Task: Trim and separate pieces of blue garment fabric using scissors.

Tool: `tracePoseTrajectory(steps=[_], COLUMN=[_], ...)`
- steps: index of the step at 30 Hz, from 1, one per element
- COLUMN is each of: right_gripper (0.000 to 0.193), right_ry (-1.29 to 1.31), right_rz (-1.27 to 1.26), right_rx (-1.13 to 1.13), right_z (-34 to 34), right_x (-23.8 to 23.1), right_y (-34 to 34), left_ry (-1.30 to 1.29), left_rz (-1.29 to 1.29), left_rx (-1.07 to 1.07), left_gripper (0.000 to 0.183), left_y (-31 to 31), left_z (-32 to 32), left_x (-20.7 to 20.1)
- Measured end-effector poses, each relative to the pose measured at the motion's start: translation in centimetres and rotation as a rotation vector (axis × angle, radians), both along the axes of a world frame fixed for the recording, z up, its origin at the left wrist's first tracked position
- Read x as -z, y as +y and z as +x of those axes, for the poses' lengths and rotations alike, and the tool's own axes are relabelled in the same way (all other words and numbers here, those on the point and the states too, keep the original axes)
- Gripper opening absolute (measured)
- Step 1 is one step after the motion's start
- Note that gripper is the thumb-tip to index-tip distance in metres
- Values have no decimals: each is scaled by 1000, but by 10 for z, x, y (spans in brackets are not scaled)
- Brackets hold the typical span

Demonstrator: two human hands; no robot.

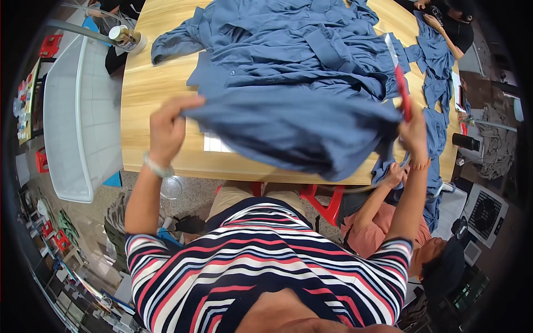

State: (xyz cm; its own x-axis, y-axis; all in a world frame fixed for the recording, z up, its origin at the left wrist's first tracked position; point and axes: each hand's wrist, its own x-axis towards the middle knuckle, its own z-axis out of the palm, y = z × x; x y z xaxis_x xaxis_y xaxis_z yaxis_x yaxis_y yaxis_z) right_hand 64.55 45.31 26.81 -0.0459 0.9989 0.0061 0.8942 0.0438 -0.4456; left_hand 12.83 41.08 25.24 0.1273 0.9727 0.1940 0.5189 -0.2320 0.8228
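Observation:
A dark blue cloth garment (300, 125) hangs stretched between my two hands, blurred by motion, above the near part of the wooden table. My left hand (168, 126) is closed on its left end. At the other end, my right hand (413, 133) grips the cloth and also holds red-handled scissors (402, 86), their blade pointing up and away from me. Just beyond lies a heap of similar blue garments (266, 41), with a button and bands of cloth showing. A white sheet of paper (217, 143) is partly hidden under the held cloth.
The wooden table (141, 100) bears a jar (126, 39) at its far left corner. A white bin (66, 122) stands to the left. Close on my right, a co-worker in a pink top (383, 227) handles blue cloth; another person (449, 28) works at the far right. A red stool (325, 205) is nearby.

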Motion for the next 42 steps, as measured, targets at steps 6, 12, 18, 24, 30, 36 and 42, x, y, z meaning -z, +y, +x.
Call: tracePoseTrajectory(steps=[6, 12, 18, 24, 30, 36, 42], right_gripper=[44, 43, 61, 46, 28, 19, 23], right_ry=[-323, 8, -160, 31, 562, 797, 492], right_rz=[237, -198, -77, -57, -141, 45, 275], right_rx=[284, 275, 384, 626, 431, 501, 221], right_z=[-45, -75, -91, -75, -53, -4, -10], right_x=[-13, 67, 120, 154, 99, -4, -66], right_y=[106, 48, 49, 80, 25, -65, 29], left_ry=[415, 140, -435, -467, 64, -410, -816], left_rz=[218, -98, -877, -778, -516, -591, -411], left_rx=[-252, -83, -394, -215, 0, 141, -3], left_gripper=[50, 54, 41, 28, 37, 31, 23], left_y=[92, 65, 81, 76, 33, -19, 35], left_z=[-20, -6, 34, 53, 1, -11, -12], left_x=[95, 166, 170, 146, 83, -8, -17])
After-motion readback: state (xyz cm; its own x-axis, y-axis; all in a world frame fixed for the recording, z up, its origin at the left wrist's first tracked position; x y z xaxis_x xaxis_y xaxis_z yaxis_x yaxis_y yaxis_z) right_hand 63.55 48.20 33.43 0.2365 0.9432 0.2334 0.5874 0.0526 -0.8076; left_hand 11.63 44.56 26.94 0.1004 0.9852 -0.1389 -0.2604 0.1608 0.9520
